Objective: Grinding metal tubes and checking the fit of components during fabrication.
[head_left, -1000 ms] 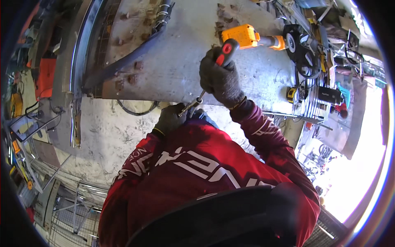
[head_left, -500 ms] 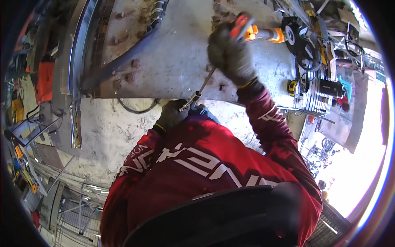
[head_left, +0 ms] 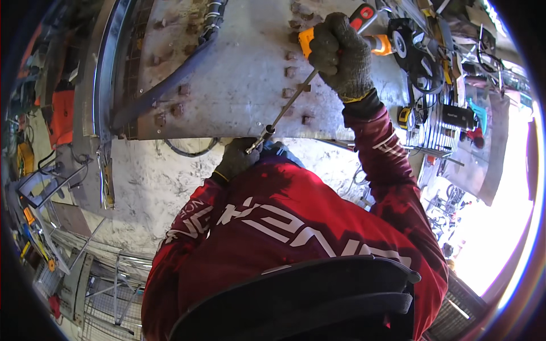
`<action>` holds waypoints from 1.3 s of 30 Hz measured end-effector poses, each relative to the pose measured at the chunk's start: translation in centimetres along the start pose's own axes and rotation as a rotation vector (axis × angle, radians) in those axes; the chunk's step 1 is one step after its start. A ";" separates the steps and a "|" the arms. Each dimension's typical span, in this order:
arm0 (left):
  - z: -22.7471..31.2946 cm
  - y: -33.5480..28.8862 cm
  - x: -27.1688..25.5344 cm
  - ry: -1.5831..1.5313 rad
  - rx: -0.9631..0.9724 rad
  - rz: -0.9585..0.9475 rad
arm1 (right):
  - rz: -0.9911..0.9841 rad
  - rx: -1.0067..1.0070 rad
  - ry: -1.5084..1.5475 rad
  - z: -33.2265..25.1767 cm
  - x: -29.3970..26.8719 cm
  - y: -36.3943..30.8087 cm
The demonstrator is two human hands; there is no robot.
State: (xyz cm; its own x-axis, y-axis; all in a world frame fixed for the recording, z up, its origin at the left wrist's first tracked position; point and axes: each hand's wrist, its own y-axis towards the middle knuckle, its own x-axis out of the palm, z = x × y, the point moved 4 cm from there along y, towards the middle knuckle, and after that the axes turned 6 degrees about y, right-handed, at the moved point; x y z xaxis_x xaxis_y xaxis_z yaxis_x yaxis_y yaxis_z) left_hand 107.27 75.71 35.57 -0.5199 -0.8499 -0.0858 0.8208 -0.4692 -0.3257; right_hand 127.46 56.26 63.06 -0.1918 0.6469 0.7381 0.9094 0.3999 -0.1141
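Note:
My right hand (head_left: 345,57), in a dark knitted glove, is closed around a red-handled tool (head_left: 364,13) above the metal bench (head_left: 244,74). Its long thin shaft runs toward me and to the left. At the bench's near edge the shaft meets a short metal fitting (head_left: 260,140). My left hand (head_left: 238,158), also gloved, is closed at that fitting, close to my body. The fingers are partly hidden, and I cannot tell the exact kind of either the tool or the fitting.
An orange power tool (head_left: 382,45) lies behind my right hand, near a grinding disc (head_left: 400,44). A yellow tape measure (head_left: 405,118) and a black box (head_left: 458,117) are at the right. A dark hose (head_left: 165,88) crosses the bench's left half. Rusty metal lugs (head_left: 290,72) stand on the surface.
My right hand has moved away from me and to the right with the red-handled tool, and more of the shaft shows. My left hand has stayed in nearly the same place.

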 end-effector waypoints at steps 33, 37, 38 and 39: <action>7.5 -3.1 -2.9 0.090 0.138 0.134 | -0.200 -0.295 -0.022 -11.6 11.2 -7.1; 10.0 -3.1 -2.9 0.082 0.211 0.247 | -0.185 -0.514 -0.116 -12.0 12.1 -9.2; 10.5 -3.1 -3.1 0.057 0.199 0.299 | -0.180 -0.516 -0.116 -11.9 11.9 -9.3; 11.0 -3.4 -3.1 0.057 0.199 0.289 | -0.246 -0.446 -0.046 -11.5 11.6 -9.1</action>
State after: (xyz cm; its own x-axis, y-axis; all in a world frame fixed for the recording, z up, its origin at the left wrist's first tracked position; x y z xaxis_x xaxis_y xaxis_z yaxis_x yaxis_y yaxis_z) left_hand 108.68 77.31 47.32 -0.2669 -0.9423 -0.2019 0.9631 -0.2534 -0.0905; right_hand 121.19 52.66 80.30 -0.4265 0.6004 0.6765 0.9026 0.2338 0.3615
